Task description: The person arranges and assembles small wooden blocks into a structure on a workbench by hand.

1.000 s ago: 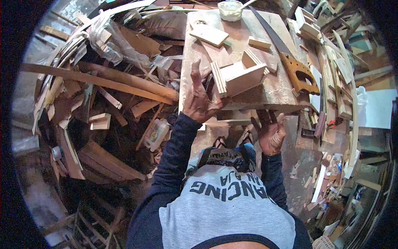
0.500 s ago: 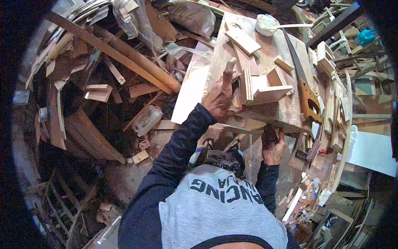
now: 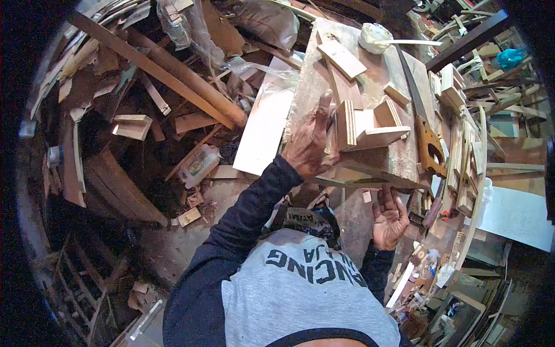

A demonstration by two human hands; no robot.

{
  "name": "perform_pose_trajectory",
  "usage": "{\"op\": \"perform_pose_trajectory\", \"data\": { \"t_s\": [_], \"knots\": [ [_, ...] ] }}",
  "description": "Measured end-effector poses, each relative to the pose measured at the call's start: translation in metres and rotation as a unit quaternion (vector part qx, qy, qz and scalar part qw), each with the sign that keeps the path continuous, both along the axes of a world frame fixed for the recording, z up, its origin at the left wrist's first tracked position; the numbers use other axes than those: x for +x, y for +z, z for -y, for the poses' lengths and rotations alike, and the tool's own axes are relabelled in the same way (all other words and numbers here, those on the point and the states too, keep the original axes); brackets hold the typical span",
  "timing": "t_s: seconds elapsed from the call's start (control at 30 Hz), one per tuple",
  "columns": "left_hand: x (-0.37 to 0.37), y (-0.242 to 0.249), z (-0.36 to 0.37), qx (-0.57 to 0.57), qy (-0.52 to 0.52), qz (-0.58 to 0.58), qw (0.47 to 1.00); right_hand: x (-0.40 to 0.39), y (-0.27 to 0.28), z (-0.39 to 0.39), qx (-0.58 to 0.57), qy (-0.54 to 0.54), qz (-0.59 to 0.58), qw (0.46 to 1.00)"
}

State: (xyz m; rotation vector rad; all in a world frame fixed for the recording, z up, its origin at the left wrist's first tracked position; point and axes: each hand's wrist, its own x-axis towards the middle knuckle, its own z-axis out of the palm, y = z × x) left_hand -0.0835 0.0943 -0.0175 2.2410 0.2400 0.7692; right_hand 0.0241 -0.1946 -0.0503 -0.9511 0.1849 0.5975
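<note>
My left hand (image 3: 309,141) is at the near left edge of the workbench (image 3: 378,75), close against the left side of a small U-shaped wooden assembly (image 3: 378,137). Its fingers stretch forward along the wood, and part of the grip side is hidden. The assembly has plywood side pieces with layered edges and a lighter front board. Below the bench's front edge, my right hand (image 3: 390,222) is palm up with its fingers apart and nothing in it.
On the bench lie a flat wooden block (image 3: 342,59), a small wood strip (image 3: 397,93), a handsaw (image 3: 428,136) and a white tub (image 3: 374,38) with a stick. Scrap wood and a wooden beam (image 3: 156,69) crowd the left; stacked strips (image 3: 462,162) are at right.
My right hand has moved slightly down and to the right, away from the bench edge, and its fingers show more. My left hand stays beside the assembly.
</note>
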Motion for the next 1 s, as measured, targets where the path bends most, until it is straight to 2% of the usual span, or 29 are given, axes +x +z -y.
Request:
{"op": "perform_pose_trajectory", "data": {
  "t_s": [0.13,0.3,0.43,0.53,0.57,0.67,0.73,0.8,0.87,0.97,1.0],
  "knots": [
    [-0.006,0.001,0.008,0.034,0.013,0.045,0.998,-0.003,0.028,-0.001,-0.13,0.03,0.153,0.979],
    [-0.011,0.005,0.018,0.009,0.025,0.031,0.999,0.004,0.048,-0.012,-0.162,0.037,0.209,0.964],
    [-0.017,0.009,0.021,0.02,0.031,-0.002,0.999,0.022,0.063,-0.022,-0.227,0.003,0.304,0.925],
    [-0.012,-0.001,0.024,0.016,0.062,-0.002,0.998,0.045,0.089,-0.027,-0.359,0.016,0.467,0.808],
    [-0.011,0.003,0.026,-0.038,0.049,-0.006,0.998,0.051,0.104,-0.033,-0.375,0.017,0.468,0.8],
    [-0.011,0.013,0.029,-0.035,0.071,-0.036,0.996,0.083,0.148,-0.052,-0.429,0.079,0.559,0.705],
    [-0.008,0.008,0.031,0.045,0.108,-0.034,0.993,0.117,0.157,-0.071,-0.433,0.093,0.666,0.6],
    [-0.006,0.01,0.034,0.089,0.129,-0.033,0.987,0.152,0.159,-0.098,-0.454,0.131,0.724,0.502],
    [-0.005,0.012,0.037,0.08,0.139,-0.047,0.986,0.184,0.143,-0.127,-0.381,0.138,0.785,0.468],
    [-0.001,0.007,0.041,0.049,0.163,-0.058,0.984,0.22,0.114,-0.163,-0.379,0.137,0.852,0.334],
    [0.0,0.008,0.041,0.05,0.165,-0.059,0.983,0.228,0.109,-0.171,-0.405,0.18,0.839,0.316]
  ]
}}
